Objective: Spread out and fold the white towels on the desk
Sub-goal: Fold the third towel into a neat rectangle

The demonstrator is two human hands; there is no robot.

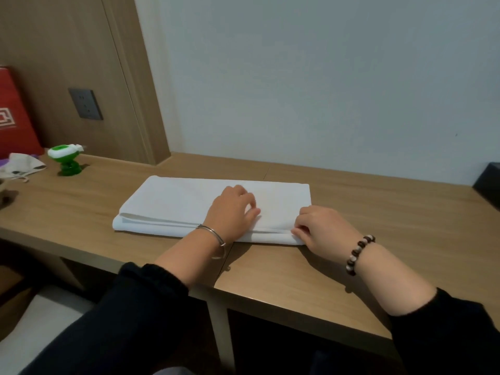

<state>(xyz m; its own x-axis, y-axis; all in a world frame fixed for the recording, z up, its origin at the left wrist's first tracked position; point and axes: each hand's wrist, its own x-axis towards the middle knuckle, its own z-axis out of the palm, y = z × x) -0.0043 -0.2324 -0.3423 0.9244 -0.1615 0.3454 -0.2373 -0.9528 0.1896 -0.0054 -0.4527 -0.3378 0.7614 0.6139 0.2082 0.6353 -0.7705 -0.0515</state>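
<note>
A white towel (176, 201) lies folded in a long flat rectangle across the middle of the wooden desk (378, 212), with layered edges along its near side. My left hand (232, 212), with a silver bangle at the wrist, rests on top of the towel near its middle, fingers loosely bent and pressing the cloth. My right hand (322, 228), with a beaded bracelet at the wrist, sits at the towel's near right corner, and its fingertips pinch the layered edge there.
At the far left stand a green and white gadget (67, 161), a crumpled cloth pouch (24, 165) and a red bag (13, 117). A dark box (489, 182) sits at the right edge. The wall runs behind the desk, which has a seam down its middle.
</note>
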